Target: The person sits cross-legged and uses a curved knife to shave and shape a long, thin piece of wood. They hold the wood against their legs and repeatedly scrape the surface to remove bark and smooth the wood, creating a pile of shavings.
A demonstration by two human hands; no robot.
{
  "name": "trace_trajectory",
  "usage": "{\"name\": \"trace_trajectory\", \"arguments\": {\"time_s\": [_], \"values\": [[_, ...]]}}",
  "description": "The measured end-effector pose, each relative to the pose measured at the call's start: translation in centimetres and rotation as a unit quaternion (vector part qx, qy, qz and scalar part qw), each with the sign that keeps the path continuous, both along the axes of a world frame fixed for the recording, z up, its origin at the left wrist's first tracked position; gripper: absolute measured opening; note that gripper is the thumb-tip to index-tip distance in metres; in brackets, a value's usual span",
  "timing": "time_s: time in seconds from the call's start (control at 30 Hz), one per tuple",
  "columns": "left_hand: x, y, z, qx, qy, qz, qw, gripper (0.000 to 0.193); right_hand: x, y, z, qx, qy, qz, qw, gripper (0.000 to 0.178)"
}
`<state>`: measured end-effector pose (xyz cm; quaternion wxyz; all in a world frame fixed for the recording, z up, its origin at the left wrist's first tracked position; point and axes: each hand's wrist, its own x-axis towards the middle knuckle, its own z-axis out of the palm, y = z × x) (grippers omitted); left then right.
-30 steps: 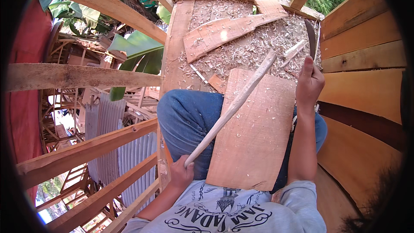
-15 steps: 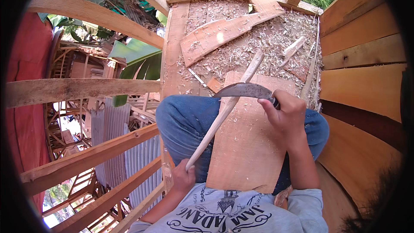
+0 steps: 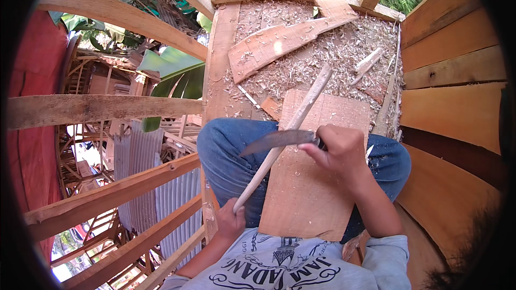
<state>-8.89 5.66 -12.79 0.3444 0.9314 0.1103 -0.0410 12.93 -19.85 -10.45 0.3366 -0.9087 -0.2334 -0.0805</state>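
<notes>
My left hand (image 3: 231,219) is closed round the near end of a pale whittled wooden stick (image 3: 306,105), which slants up and away to the right. My right hand (image 3: 338,149) grips the handle of a curved knife (image 3: 278,139). Its dark blade points left and lies across the stick near mid-length; the handle is mostly covered by my fingers. Under the stick a flat wooden board (image 3: 312,193) rests across my lap, between my bent knees in blue jeans. The stick's far end reaches beyond the board.
Shavings (image 3: 301,67) cover the plank floor ahead. A notched board (image 3: 285,43), a split wood piece (image 3: 368,62) and a small block (image 3: 270,108) lie there. Wooden rails (image 3: 107,111) stand left, with metal roofing (image 3: 180,209) below them. A plank wall (image 3: 451,110) rises close on the right.
My right hand has drawn the knife nearer to me along the stick, and its blade now sits lower. The left hand keeps its hold. A pale shaving shows beside my right wrist.
</notes>
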Motion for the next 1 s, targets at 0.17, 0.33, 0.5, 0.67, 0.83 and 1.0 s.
{"name": "trace_trajectory", "arguments": {"time_s": [0.17, 0.33, 0.5, 0.67, 0.83, 1.0], "values": [[0.4, -0.1, 0.0, 0.011, -0.001, 0.003, 1.000, 0.017, 0.3, 0.1, 0.1, -0.014, -0.020, 0.040, 0.999, 0.046], [0.2, -0.3, 0.0, -0.002, 0.010, 0.021, 1.000, 0.016, 2.6, -1.3, -1.1, 0.033, 0.046, -0.094, 0.994, 0.044], [-0.5, 0.3, -0.5, -0.001, 0.002, 0.019, 1.000, 0.020, 2.6, -1.0, -0.8, 0.002, 0.012, -0.014, 1.000, 0.047], [-0.1, 0.0, -0.4, -0.015, 0.003, 0.012, 1.000, 0.025, 0.7, 0.0, -0.1, 0.008, -0.070, 0.072, 0.995, 0.051], [0.4, -0.1, 0.0, -0.009, 0.036, 0.026, 0.999, 0.025, 4.1, -1.6, -1.4, 0.001, 0.050, -0.085, 0.995, 0.050], [-0.4, 0.2, -0.3, -0.012, 0.015, 0.021, 1.000, 0.023, 1.7, 0.3, -0.3, 0.008, -0.039, 0.069, 0.997, 0.049]]}}
